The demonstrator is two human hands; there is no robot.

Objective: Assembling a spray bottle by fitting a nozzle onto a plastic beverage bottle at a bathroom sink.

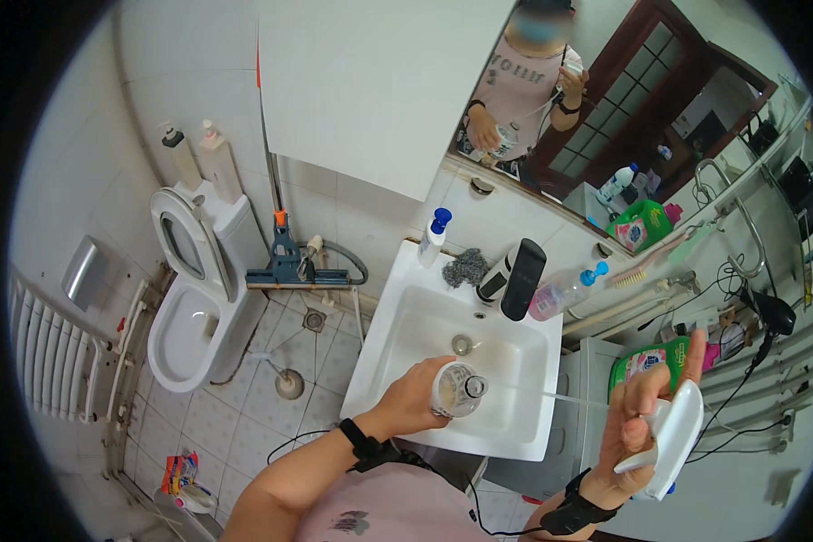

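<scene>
My left hand (412, 399) is closed round a clear bottle (462, 392), its open neck uncapped, over the front of the white sink (538, 425). To the right of the sink, my right hand (630, 426) grips a white trigger spray head (677, 434). Its forefinger points up. From the spray head a thin clear dip tube (576, 399) reaches left toward the bottle, apart from its neck. How much the bottle contains is hard to make out. Above, the mirror (596, 99) reflects both hands with these things.
Round the sink stand a blue-capped pump bottle (432, 239), a grey scouring pad (466, 268), a black-and-white faucet (519, 282) and a pink bottle (565, 294). A green detergent bottle (649, 363) and hair dryer (772, 312) are right; a toilet (185, 334) and mop (298, 277) left.
</scene>
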